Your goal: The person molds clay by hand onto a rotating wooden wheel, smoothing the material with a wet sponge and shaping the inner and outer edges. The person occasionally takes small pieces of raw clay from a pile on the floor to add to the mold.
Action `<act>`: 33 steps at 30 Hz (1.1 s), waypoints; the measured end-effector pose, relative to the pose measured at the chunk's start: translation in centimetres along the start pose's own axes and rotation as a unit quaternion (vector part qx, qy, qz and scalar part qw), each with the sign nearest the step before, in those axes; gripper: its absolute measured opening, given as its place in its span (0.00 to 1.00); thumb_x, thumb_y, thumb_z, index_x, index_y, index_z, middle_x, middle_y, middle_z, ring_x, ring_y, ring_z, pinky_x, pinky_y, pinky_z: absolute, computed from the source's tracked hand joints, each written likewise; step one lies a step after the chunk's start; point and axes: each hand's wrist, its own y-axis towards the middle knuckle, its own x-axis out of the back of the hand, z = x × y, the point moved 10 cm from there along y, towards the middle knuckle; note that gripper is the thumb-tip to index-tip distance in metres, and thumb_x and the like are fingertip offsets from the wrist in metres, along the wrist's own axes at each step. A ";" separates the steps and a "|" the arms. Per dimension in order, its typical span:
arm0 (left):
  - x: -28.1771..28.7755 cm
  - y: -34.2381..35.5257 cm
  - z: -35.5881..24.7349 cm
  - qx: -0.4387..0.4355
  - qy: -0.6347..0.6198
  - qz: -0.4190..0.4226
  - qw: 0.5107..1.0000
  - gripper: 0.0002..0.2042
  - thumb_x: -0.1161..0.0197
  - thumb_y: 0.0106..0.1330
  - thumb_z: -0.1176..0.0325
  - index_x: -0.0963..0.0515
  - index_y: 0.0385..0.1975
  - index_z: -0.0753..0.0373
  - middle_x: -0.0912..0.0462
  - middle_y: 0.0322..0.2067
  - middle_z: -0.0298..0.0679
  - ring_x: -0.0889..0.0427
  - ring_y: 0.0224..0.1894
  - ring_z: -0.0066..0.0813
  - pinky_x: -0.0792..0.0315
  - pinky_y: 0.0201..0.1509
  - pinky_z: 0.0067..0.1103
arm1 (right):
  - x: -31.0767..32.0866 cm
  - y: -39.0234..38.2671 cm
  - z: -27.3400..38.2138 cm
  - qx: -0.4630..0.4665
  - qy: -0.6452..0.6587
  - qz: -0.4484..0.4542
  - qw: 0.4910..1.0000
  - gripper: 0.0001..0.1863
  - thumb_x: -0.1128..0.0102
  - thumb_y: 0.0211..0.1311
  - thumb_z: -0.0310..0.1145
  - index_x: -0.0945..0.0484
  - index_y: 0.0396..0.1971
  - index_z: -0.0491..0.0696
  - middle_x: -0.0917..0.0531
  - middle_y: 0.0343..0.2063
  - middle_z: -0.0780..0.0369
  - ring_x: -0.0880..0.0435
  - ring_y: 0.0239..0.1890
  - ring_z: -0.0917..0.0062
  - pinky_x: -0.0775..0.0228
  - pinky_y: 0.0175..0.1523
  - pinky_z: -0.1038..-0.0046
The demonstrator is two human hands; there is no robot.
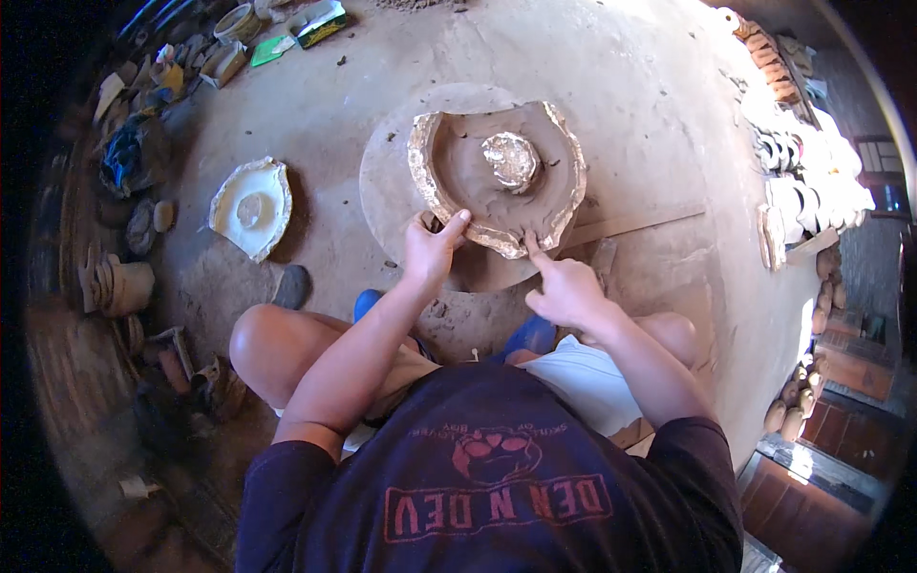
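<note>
With my left hand (432, 246) pinching the near rim of the clay-lined mould (499, 178) on the round board (387, 181) and my right hand (565, 289) pressing one extended finger there, too much pressure could tear the soft clay.

A flat green packet (272, 50) lies on the dusty floor (630, 115) at the far left. Just beside it sits a rectangular box (320, 23), green and yellow with a white top.
</note>
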 end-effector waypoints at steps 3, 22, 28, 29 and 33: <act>-0.1 0.0 -0.2 -0.008 0.003 0.003 1.000 0.17 0.28 0.71 0.65 0.24 0.48 0.70 0.14 0.44 0.40 0.13 0.44 0.27 0.17 0.48 0.24 | 0.0 0.9 -0.5 0.007 0.025 -0.006 1.000 0.41 0.39 0.54 0.41 0.30 0.73 0.53 0.13 0.34 0.43 0.12 0.40 0.47 0.19 0.51 0.52; 0.8 0.8 -0.6 0.013 -0.022 0.017 1.000 0.12 0.29 0.71 0.69 0.23 0.46 0.66 0.14 0.41 0.37 0.13 0.40 0.25 0.17 0.43 0.23 | 0.6 -1.0 0.9 0.069 -0.106 -0.120 0.985 0.49 0.42 0.56 0.35 0.49 0.81 0.51 0.13 0.22 0.49 0.13 0.24 0.51 0.19 0.35 0.50; -0.1 0.7 -0.7 0.022 0.004 0.036 0.999 0.13 0.30 0.71 0.69 0.23 0.49 0.67 0.14 0.44 0.38 0.12 0.42 0.27 0.16 0.45 0.25 | -3.5 -2.0 -0.9 -0.023 -0.081 -0.043 0.996 0.55 0.40 0.54 0.34 0.57 0.82 0.51 0.13 0.23 0.47 0.12 0.25 0.50 0.18 0.36 0.49; -0.3 0.7 -0.5 0.023 0.005 0.037 0.999 0.13 0.30 0.71 0.69 0.23 0.49 0.67 0.14 0.44 0.38 0.12 0.42 0.27 0.16 0.45 0.25 | -3.6 -1.6 -1.1 -0.019 -0.075 -0.053 0.996 0.56 0.39 0.54 0.35 0.59 0.82 0.52 0.13 0.24 0.46 0.11 0.27 0.50 0.17 0.38 0.50; -0.2 0.2 -0.5 -0.002 -0.002 0.021 1.000 0.10 0.30 0.71 0.68 0.19 0.45 0.67 0.12 0.39 0.37 0.13 0.38 0.25 0.18 0.44 0.21 | -2.1 -0.9 -1.5 -0.001 -0.053 -0.092 0.994 0.57 0.39 0.54 0.34 0.61 0.82 0.56 0.13 0.25 0.45 0.11 0.28 0.50 0.17 0.39 0.50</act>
